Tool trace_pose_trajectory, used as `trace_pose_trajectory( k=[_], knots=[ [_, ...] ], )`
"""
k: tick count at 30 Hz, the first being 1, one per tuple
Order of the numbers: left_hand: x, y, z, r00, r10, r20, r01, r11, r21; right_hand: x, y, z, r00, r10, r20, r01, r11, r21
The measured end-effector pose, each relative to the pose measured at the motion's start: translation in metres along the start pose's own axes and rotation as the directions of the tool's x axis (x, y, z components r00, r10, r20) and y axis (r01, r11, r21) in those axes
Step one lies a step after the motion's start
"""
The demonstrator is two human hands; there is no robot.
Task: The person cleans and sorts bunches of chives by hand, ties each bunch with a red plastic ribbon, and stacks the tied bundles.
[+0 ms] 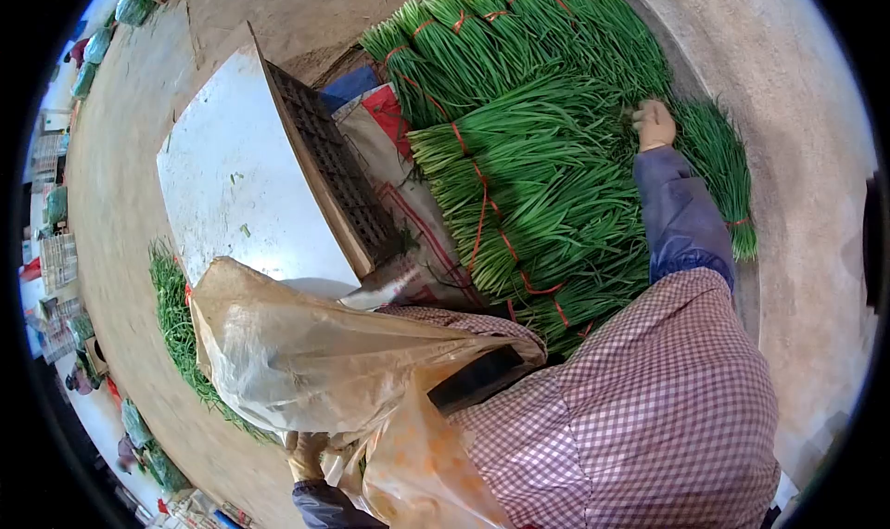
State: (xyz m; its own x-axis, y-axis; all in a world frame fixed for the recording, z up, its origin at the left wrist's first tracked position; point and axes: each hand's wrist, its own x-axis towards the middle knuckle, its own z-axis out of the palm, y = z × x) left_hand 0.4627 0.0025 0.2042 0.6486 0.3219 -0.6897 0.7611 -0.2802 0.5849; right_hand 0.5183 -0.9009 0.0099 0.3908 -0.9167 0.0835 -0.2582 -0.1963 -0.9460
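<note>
Grn leafy bundles (pixel 547 177), long thin leaves, pale stem ends, red-orange ties, piled in rows beside sacking (pixel 422 218) & wht board (pixel 246 172), R hand (pixel 654 126) at leaf tips, L hand (pixel 306 453) by plastic sheet (pixel 297 357), can't tell either grip.

No text, brand, number or sign you can read, only red printing too unclear to make out on the pale sack (pixel 414 216), which lies to the left of your right hand (pixel 654 125), across the green bundles (pixel 547 172) from it.
</note>
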Motion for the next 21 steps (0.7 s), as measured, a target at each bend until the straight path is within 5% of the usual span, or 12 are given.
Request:
trace_pose_trajectory(
  k=[1,3,6,9,10,13,15,17,21],
  knots=[
    [0.005,-0.006,-0.003,1.000,-0.007,-0.017,0.004,0.983,-0.185,-0.010,-0.012,0.006,0.992,0.051,0.113,-0.054,0.998,0.025],
    [-0.016,0.027,0.008,0.993,0.086,0.076,-0.082,0.995,-0.063,-0.033,-0.041,0.015,0.971,0.156,0.181,-0.159,0.987,-0.003],
    [-0.016,0.019,-0.001,0.997,0.079,0.009,-0.078,0.995,-0.062,-0.032,-0.016,0.010,0.896,0.241,0.374,-0.269,0.963,0.024],
    [-0.033,0.030,0.017,0.997,0.070,-0.028,-0.074,0.988,-0.139,-0.051,-0.034,-0.003,0.831,0.247,0.498,-0.168,0.966,-0.198],
    [-0.031,0.024,0.016,0.998,0.052,-0.023,-0.055,0.988,-0.147,-0.054,-0.030,-0.001,0.801,0.071,0.595,0.179,0.919,-0.351],
    [-0.035,0.025,0.026,0.997,-0.039,-0.059,0.025,0.975,-0.219,-0.078,-0.026,-0.006,0.630,-0.259,0.732,0.723,0.540,-0.431],
    [-0.036,0.026,0.034,0.993,-0.059,-0.102,0.028,0.959,-0.283,-0.082,-0.042,0.006,0.549,0.032,0.835,0.732,0.465,-0.499],
    [-0.033,0.021,0.032,0.997,-0.018,-0.076,-0.005,0.956,-0.292,-0.079,-0.036,0.021,0.586,0.098,0.805,0.755,0.295,-0.586],
    [-0.033,0.018,0.017,1.000,-0.003,-0.012,0.000,0.980,-0.201,-0.074,-0.030,0.033,0.714,0.268,0.647,0.546,0.364,-0.754]
  ],
)
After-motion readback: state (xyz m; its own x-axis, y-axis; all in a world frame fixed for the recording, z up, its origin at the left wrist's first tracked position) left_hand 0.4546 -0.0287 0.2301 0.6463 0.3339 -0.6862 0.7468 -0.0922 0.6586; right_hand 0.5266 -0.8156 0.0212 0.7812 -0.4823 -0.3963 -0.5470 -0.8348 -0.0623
